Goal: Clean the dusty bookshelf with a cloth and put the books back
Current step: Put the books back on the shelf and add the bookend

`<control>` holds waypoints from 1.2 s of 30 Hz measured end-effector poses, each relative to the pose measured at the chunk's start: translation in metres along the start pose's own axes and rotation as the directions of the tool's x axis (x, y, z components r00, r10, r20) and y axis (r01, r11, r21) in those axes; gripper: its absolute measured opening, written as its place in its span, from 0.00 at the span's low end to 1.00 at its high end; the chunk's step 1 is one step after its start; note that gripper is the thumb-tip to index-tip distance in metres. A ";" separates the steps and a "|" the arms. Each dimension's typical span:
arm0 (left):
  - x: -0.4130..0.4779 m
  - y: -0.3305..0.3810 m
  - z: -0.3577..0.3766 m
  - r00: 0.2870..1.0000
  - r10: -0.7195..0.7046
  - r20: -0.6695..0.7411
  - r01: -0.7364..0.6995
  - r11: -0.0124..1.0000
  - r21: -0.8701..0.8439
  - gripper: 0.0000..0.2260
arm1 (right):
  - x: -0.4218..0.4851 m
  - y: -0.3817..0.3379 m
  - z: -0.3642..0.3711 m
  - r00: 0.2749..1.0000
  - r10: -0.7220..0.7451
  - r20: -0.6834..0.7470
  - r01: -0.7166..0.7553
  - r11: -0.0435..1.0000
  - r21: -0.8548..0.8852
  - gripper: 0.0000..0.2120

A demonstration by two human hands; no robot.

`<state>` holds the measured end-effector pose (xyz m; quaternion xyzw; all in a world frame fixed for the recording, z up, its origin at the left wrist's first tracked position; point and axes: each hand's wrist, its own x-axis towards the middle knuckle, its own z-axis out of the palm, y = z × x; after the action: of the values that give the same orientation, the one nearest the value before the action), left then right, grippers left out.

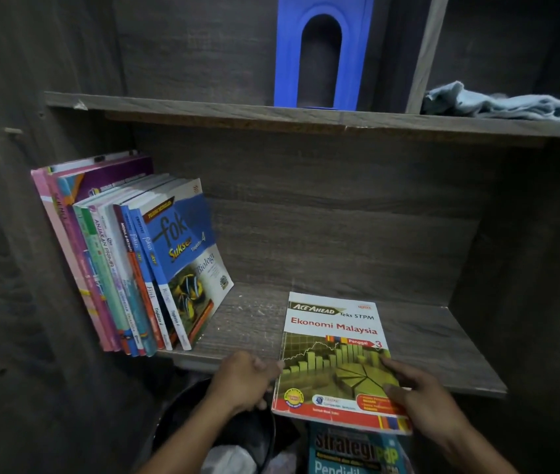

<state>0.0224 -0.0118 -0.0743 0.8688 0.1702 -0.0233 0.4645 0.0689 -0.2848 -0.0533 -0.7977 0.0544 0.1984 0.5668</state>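
— Where is the book?

— The Ekonomi Malaysia book (pixel 333 336) lies face up on the lower shelf (pixel 442 343), toward 5 o'clock, with its near end sticking out past the front edge.

— And the hands?

— The left hand (pixel 242 378), at the book's 9 o'clock, curls its fingers round the left edge. The right hand (pixel 418 391), at its 4 o'clock, holds the right edge with thumb and forefinger on the cover; its other fingers are hidden.

— The rest of the books?

— A row of books (pixel 128 268) at 9 o'clock leans left against the side wall. Another, the Strategi book (pixel 350 453), is below at 6 o'clock.

— The cloth?

— The cloth (pixel 497 102) lies crumpled on the upper shelf (pixel 203 109) at 1 o'clock, with a blue bookend (pixel 321 53) at 12.
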 end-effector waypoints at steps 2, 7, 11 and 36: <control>0.000 0.005 0.010 0.999 0.016 0.052 -0.017 1.000 0.024 0.20 | -0.002 -0.001 0.000 1.000 0.004 -0.001 -0.004 1.000 0.017 0.24; -0.002 0.022 0.018 0.993 -0.054 0.101 0.073 0.978 -0.197 0.13 | -0.005 -0.001 0.001 1.000 -0.001 -0.018 0.002 0.999 0.041 0.22; -0.004 0.048 0.008 0.925 -0.111 0.364 0.276 0.854 -0.440 0.07 | -0.008 -0.001 0.000 0.999 0.020 -0.042 -0.017 0.997 0.074 0.20; -0.046 0.013 -0.028 0.749 0.474 -0.463 -0.540 0.841 -0.012 0.23 | -0.038 -0.166 0.134 0.845 -0.519 0.130 0.535 0.824 -0.189 0.19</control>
<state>-0.0201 -0.0084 -0.0395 0.8277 0.0295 0.3145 0.4638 0.0515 -0.1081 0.0705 -0.8309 -0.2109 0.0680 0.5104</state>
